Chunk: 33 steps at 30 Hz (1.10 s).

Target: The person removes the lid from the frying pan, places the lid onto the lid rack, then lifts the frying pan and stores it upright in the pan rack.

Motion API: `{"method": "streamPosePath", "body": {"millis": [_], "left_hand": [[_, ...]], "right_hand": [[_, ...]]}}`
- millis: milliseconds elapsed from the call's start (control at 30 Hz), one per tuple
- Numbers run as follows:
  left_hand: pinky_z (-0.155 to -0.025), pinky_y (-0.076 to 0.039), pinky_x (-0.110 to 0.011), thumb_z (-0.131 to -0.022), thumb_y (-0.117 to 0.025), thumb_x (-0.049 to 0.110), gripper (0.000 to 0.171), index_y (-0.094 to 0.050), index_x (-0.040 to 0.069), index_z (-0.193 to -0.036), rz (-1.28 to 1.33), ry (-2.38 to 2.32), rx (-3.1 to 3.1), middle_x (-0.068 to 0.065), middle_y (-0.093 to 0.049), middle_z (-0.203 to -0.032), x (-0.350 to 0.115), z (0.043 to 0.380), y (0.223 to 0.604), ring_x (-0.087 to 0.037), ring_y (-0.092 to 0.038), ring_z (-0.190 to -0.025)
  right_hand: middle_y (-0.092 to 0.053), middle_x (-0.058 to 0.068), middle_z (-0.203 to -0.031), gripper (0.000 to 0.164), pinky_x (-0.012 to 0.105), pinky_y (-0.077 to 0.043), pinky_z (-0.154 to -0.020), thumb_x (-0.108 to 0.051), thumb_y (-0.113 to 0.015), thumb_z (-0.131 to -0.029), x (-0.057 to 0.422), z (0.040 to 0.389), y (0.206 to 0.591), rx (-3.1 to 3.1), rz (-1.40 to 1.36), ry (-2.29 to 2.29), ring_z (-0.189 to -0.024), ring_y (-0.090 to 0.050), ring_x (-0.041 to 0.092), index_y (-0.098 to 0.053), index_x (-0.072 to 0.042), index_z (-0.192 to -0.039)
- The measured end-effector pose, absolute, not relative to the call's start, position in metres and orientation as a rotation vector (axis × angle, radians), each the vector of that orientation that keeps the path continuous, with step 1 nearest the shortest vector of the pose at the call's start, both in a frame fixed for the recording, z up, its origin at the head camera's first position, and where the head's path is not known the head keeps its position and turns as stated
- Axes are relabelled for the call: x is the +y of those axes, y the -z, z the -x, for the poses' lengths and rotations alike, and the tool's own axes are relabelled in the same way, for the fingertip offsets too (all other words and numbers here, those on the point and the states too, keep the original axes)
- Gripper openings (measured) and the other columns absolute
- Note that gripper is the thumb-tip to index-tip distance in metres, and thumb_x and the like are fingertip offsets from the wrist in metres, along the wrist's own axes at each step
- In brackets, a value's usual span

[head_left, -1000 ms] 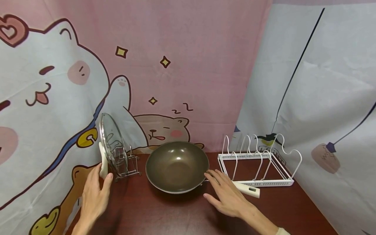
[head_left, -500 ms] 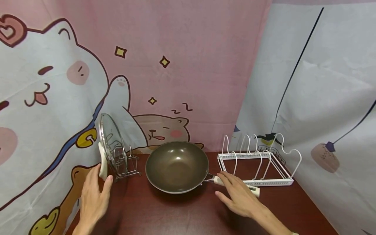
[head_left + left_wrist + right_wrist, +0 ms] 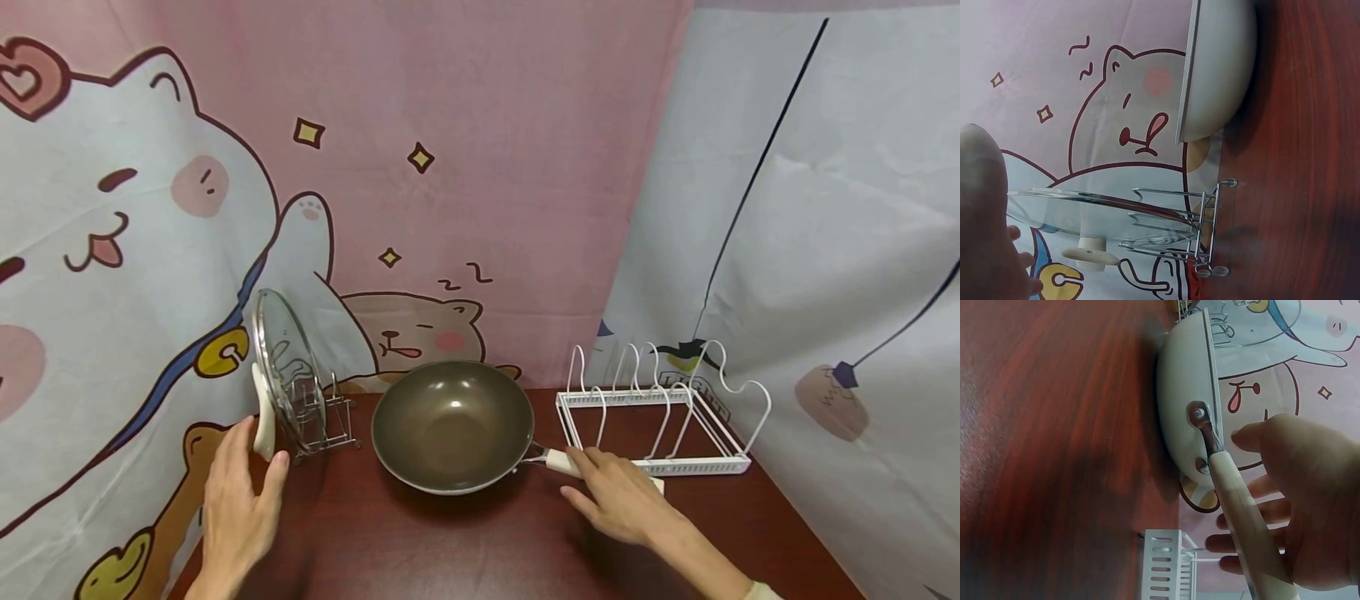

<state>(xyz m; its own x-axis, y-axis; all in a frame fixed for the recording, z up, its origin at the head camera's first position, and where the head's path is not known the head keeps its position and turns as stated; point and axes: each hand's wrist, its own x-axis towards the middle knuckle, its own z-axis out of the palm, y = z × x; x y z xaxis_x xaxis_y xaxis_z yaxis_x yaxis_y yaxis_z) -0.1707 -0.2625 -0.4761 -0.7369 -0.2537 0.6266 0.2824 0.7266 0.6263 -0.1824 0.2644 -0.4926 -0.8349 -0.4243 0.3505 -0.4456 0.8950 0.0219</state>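
Note:
A wok (image 3: 453,429) with a brown interior and a cream handle (image 3: 562,462) rests on the table, its handle pointing right. My right hand (image 3: 626,498) is over that handle. In the right wrist view, its fingers extend behind the handle (image 3: 1244,525) and the thumb stands apart, not wrapped round it. At the left, a glass lid (image 3: 288,358) with a metal rim leans upright in a small wire rack (image 3: 341,421). The lid's cream knob (image 3: 264,417) faces my left hand (image 3: 240,508), which is beside it with fingers extended and holds nothing.
A white rack (image 3: 697,467) with several curved dividers stands at the right, just behind the wok's handle. The dark red table (image 3: 420,558) meets a cartoon-printed curtain (image 3: 510,200) at the back and along both sides.
My right hand has moved right along the wok's handle, away from the pan's rim, uncovering the handle's inner end. The left hand has drawn very slightly back; wok and lid have stayed put.

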Motion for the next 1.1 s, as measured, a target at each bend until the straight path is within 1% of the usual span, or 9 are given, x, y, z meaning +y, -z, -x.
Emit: {"method": "streamPosePath", "body": {"millis": [100,233,333,367,500,633,867,967,1100], "left_hand": [[-0.121,-0.036,-0.079,-0.106,-0.071,0.024,0.071,-0.046,0.008,-0.17,0.042,0.941,-2.192,-0.029,-0.049,-0.169,-0.261,0.17,0.477,-0.056,-0.047,-0.153],[-0.138,-0.033,-0.047,-0.105,-0.072,0.021,0.073,-0.045,0.012,-0.172,0.098,0.912,-2.155,-0.028,-0.05,-0.17,-0.259,0.169,0.478,-0.056,-0.048,-0.152],[-0.135,-0.023,-0.017,-0.103,-0.073,0.02,0.075,-0.045,0.013,-0.173,0.15,0.88,-2.122,-0.028,-0.052,-0.168,-0.257,0.168,0.477,-0.057,-0.05,-0.149],[-0.135,-0.022,-0.015,-0.103,-0.073,0.019,0.075,-0.045,0.012,-0.172,0.167,0.871,-2.113,-0.029,-0.052,-0.167,-0.257,0.168,0.477,-0.057,-0.05,-0.148],[-0.132,-0.019,-0.011,-0.102,-0.073,0.016,0.075,-0.046,0.01,-0.172,0.224,0.839,-2.093,-0.032,-0.053,-0.166,-0.256,0.167,0.476,-0.055,-0.05,-0.146],[-0.133,-0.019,-0.011,-0.101,-0.073,0.016,0.073,-0.048,0.005,-0.169,0.271,0.811,-2.073,-0.034,-0.054,-0.163,-0.255,0.167,0.476,-0.05,-0.05,-0.148],[-0.136,-0.017,-0.014,-0.099,-0.073,0.018,0.075,-0.048,0.004,-0.169,0.324,0.784,-2.069,-0.036,-0.053,-0.164,-0.25,0.165,0.475,-0.038,-0.046,-0.159],[-0.137,-0.017,-0.015,-0.106,-0.069,0.029,0.071,-0.048,0.006,-0.17,0.35,0.764,-2.052,-0.034,-0.053,-0.164,-0.247,0.165,0.474,-0.029,-0.045,-0.163],[-0.138,-0.02,-0.018,-0.113,-0.06,0.05,0.072,-0.053,0.002,-0.166,0.402,0.729,-1.991,-0.034,-0.057,-0.16,-0.241,0.167,0.472,-0.027,-0.047,-0.163]], "right_hand": [[-0.074,0.001,-0.102,0.05,0.045,-0.062,-0.07,-0.047,-0.08,-0.102,0.267,0.186,0.489,-2.739,-0.65,-0.074,-0.085,-0.077,0.025,-0.071,-0.012,-0.137],[-0.075,0.0,-0.101,0.046,0.044,-0.06,-0.065,-0.048,-0.079,-0.103,0.27,0.19,0.485,-2.786,-0.65,-0.099,-0.084,-0.078,0.025,-0.07,-0.015,-0.135],[-0.076,0.003,-0.102,0.044,0.046,-0.06,-0.063,-0.048,-0.078,-0.104,0.272,0.193,0.485,-2.827,-0.64,-0.123,-0.084,-0.079,0.029,-0.071,-0.016,-0.133],[-0.076,0.003,-0.102,0.043,0.046,-0.06,-0.062,-0.047,-0.079,-0.104,0.273,0.193,0.485,-2.835,-0.637,-0.129,-0.083,-0.079,0.029,-0.071,-0.016,-0.132],[-0.077,0.005,-0.099,0.04,0.046,-0.058,-0.06,-0.046,-0.08,-0.103,0.275,0.195,0.484,-2.855,-0.633,-0.143,-0.08,-0.078,0.03,-0.072,-0.015,-0.129],[-0.077,0.005,-0.094,0.039,0.045,-0.056,-0.059,-0.045,-0.08,-0.103,0.278,0.197,0.485,-2.867,-0.63,-0.145,-0.077,-0.078,0.03,-0.072,-0.015,-0.127],[-0.07,-0.004,-0.08,0.031,0.039,-0.049,-0.053,-0.045,-0.081,-0.102,0.281,0.2,0.485,-2.873,-0.627,-0.146,-0.066,-0.071,0.022,-0.071,-0.019,-0.115],[-0.063,-0.008,-0.075,0.027,0.037,-0.044,-0.05,-0.044,-0.081,-0.102,0.281,0.201,0.485,-2.878,-0.626,-0.159,-0.061,-0.065,0.018,-0.067,-0.022,-0.106],[-0.06,-0.008,-0.072,0.024,0.036,-0.042,-0.049,-0.041,-0.081,-0.103,0.282,0.202,0.487,-2.875,-0.629,-0.155,-0.058,-0.063,0.017,-0.065,-0.023,-0.101]]}}
